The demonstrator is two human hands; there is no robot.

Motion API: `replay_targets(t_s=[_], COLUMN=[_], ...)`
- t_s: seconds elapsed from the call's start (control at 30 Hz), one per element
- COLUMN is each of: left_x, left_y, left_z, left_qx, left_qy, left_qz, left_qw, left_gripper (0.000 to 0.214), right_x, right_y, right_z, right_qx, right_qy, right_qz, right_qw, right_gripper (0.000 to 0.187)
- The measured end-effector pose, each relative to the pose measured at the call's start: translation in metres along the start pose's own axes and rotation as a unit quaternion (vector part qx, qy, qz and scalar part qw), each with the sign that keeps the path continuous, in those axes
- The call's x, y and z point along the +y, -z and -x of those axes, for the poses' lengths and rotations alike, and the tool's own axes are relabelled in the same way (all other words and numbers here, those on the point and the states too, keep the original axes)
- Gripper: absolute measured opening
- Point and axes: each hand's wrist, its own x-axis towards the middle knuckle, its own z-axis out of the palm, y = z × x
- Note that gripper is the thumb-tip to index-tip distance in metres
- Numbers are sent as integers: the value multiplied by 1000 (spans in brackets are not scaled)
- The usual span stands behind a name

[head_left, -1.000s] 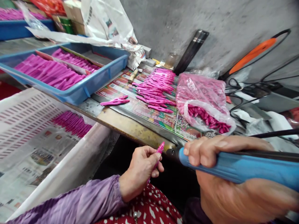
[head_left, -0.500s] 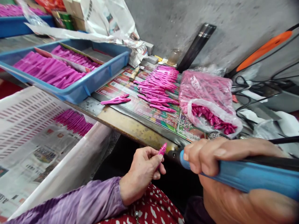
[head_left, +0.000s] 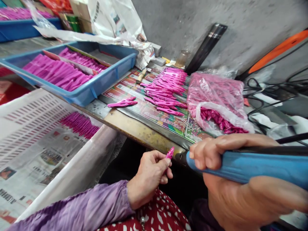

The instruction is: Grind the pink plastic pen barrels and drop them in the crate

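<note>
My left hand (head_left: 150, 176) pinches a slim pink plastic piece (head_left: 170, 153) between thumb and fingers, its pointed end up. My right hand (head_left: 228, 173) is wrapped around a blue electric screwdriver (head_left: 250, 165). The tool's black nose (head_left: 181, 158) is right beside the pink piece; whether they touch is hidden. Beyond my hands, a row of similar pink pieces (head_left: 166, 91) covers a printed mat (head_left: 163, 120). A small separate group of pink pieces (head_left: 122, 102) lies left of it, near the table edge.
A blue divided tray (head_left: 89, 91) of pink pieces stands at left. Below it, a paper-lined crate (head_left: 33, 128) holds more. Right of the row is an open plastic bag (head_left: 214, 93) of pink parts. Tiny silvery bits dot the mat. Cables (head_left: 260, 86) tangle at the right.
The whole scene has shifted slightly right as the view turned. My right hand and the screwdriver sit a little higher, with the nose still beside the pink piece. My left hand keeps its pinch.
</note>
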Motion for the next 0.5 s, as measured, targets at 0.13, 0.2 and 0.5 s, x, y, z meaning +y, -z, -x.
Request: replay_targets(t_s=[0.13, 0.2, 0.5], left_x=[1, 1, 4], left_y=[0, 0, -1], left_z=[-1, -1, 0], left_qx=[0, -1, -3], left_qy=[6, 7, 20], left_qz=[1, -2, -14], left_qw=[1000, 1000, 1000], left_gripper=[14, 15, 19], right_x=[1, -1, -9], right_y=[7, 7, -2], right_z=[-1, 0, -7], right_qx=[-31, -43, -66], right_qy=[24, 20, 4], right_qz=[-18, -26, 12], right_qw=[999, 999, 998], right_gripper=[49, 46, 25])
